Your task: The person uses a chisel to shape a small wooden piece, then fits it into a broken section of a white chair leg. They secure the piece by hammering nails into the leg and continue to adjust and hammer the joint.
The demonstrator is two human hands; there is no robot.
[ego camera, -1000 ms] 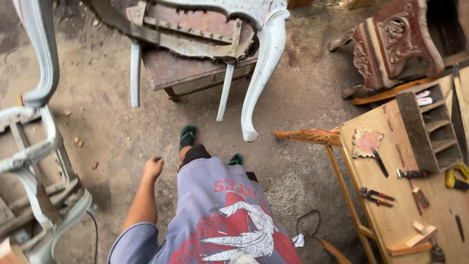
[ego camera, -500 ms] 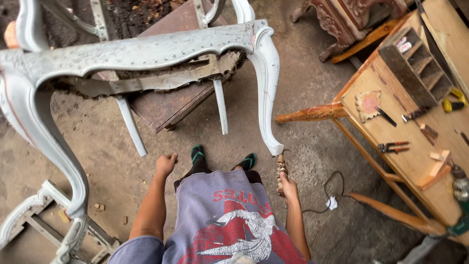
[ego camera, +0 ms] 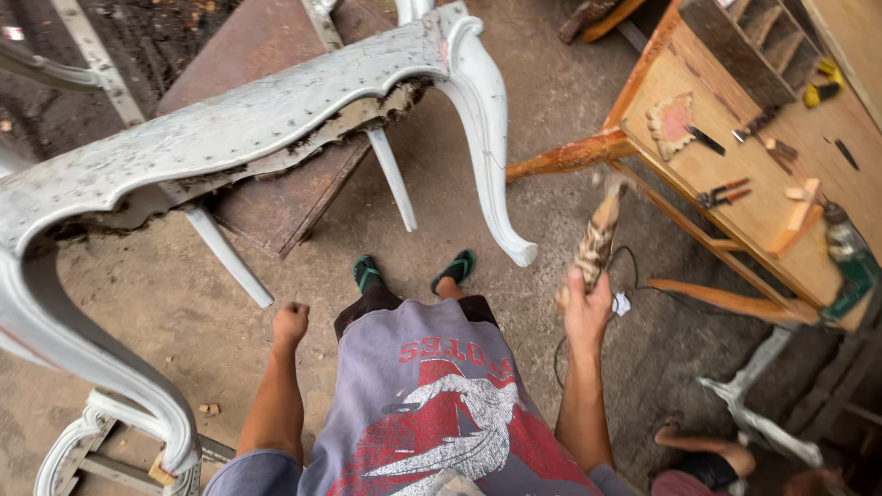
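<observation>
Bare concrete floor (ego camera: pixel 570 110), dusty and stained, formed the ground of a furniture workshop, seen from above the person's own body.

Containers: a dark wooden shelf box (ego camera: pixel 744 37) stood at the far end of the wooden workbench (ego camera: pixel 735 211), open-fronted with several compartments; contents of the compartments too dark to tell. Loose on the bench top: red-handled pliers (ego camera: pixel 724 194), a carved ornament piece (ego camera: pixel 671 124), a dark-handled tool (ego camera: pixel 706 140), small wood offcuts (ego camera: pixel 797 219), a yellow-and-black tool (ego camera: pixel 820 84) and a green power drill (ego camera: pixel 853 262) at the near edge.

Right hand (ego camera: pixel 588 308) was closed in a fist around the lower end of a carved wooden stick (ego camera: pixel 597 241), held upright and blurred, just left of the bench's leg. Left hand (ego camera: pixel 290 323) was curled into a loose fist, holding nothing, hanging at the side above the floor.

Surroundings: a white-painted carved furniture frame (ego camera: pixel 257 129) on curved legs stood directly in front of the feet in green sandals (ego camera: pixel 415 272), over a rusty brown panel (ego camera: pixel 276 174). A thin black cord (ego camera: pixel 634 276) lay on the floor beside the stick. Another white frame part (ego camera: pixel 101 450) sat at lower left. Another person's leg (ego camera: pixel 698 450) appeared at lower right, near a white chair leg (ego camera: pixel 763 404).
</observation>
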